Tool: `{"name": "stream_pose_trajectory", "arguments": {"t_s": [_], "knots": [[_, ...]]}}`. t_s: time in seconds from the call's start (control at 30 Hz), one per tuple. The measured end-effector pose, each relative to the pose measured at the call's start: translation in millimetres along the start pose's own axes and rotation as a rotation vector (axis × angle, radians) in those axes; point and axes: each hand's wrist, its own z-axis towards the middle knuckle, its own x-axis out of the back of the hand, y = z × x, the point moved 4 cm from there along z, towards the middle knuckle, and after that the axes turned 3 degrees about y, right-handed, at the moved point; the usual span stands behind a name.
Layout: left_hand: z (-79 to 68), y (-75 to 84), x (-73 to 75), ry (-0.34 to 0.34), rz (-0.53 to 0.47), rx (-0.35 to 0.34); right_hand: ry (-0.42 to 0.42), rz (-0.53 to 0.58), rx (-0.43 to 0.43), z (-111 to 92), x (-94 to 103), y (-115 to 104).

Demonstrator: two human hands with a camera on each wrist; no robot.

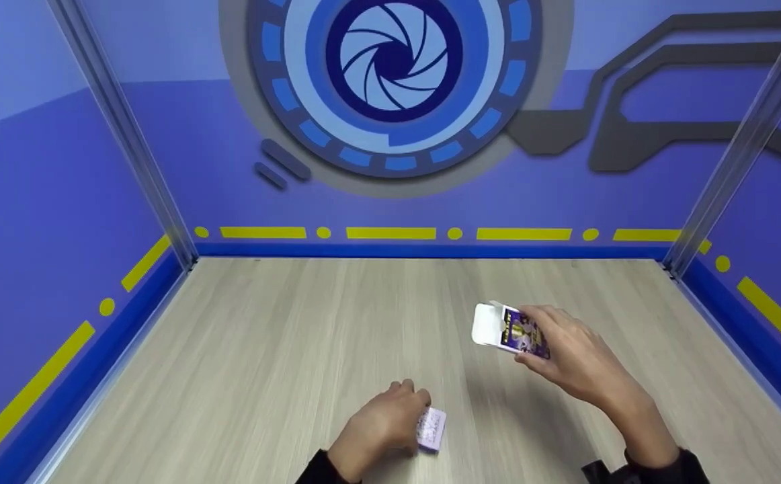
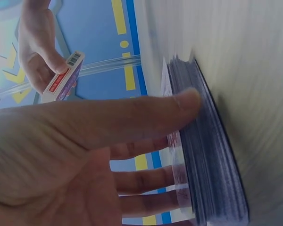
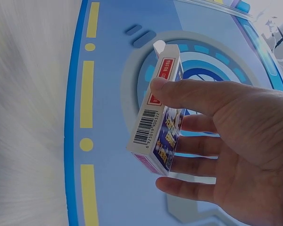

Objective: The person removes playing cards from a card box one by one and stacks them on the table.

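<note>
My left hand [image 1: 390, 420] is at a deck of cards [image 1: 431, 429] lying on the table near the front middle. In the left wrist view the thumb presses the side edge of the deck [image 2: 212, 155], and the fingers reach across its pale printed face. My right hand [image 1: 575, 349] holds a small card box [image 1: 523, 332] above the table, to the right of the deck. The box's white end flap [image 1: 486, 325] stands open and points left. In the right wrist view the thumb lies on the box's narrow side [image 3: 147, 126], above a barcode, with fingers behind it.
A light wood-grain table [image 1: 283, 336] spreads beneath both hands. Blue panels with yellow dashes enclose it at the back [image 1: 397, 208], left and right. Metal posts [image 1: 128, 134] rise at the two far corners.
</note>
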Motion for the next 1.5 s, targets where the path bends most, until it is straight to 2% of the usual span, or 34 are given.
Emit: {"name": "stream_pose_trajectory", "arguments": {"t_s": [0.2,0.37,0.57,0.73,0.9,1.03,1.3,1.5], "knots": [[-1.1,0.8,-0.5,0.020,0.001,0.001,-0.008,0.005,0.001,0.3,-1.4,-1.2],[-3.6,-0.3,1.4,-0.008,-0.007,0.000,-0.029,-0.002,-0.002,-1.1,-3.2,-2.5],[-3.5,-9.6,12.7,0.006,-0.057,0.069,-0.084,-0.012,-0.010,-3.3,-8.1,-3.3],[-5.3,-24.8,27.5,0.041,-0.147,0.122,-0.187,-0.009,-0.037,-6.3,-14.6,-2.4],[-6.0,-43.1,41.6,0.160,-0.200,0.115,-0.326,0.004,-0.075,-9.2,-27.0,-0.9],[-6.6,-58.4,48.5,0.256,-0.226,0.123,-0.399,0.021,-0.120,-11.7,-38.3,-1.5],[-4.8,-88.7,55.9,0.356,-0.270,0.194,-0.471,0.039,-0.191,-14.2,-51.6,-4.0],[-5.7,-106.7,56.2,0.442,-0.242,0.214,-0.486,0.041,-0.180,-12.7,-60.2,-7.5]]}}
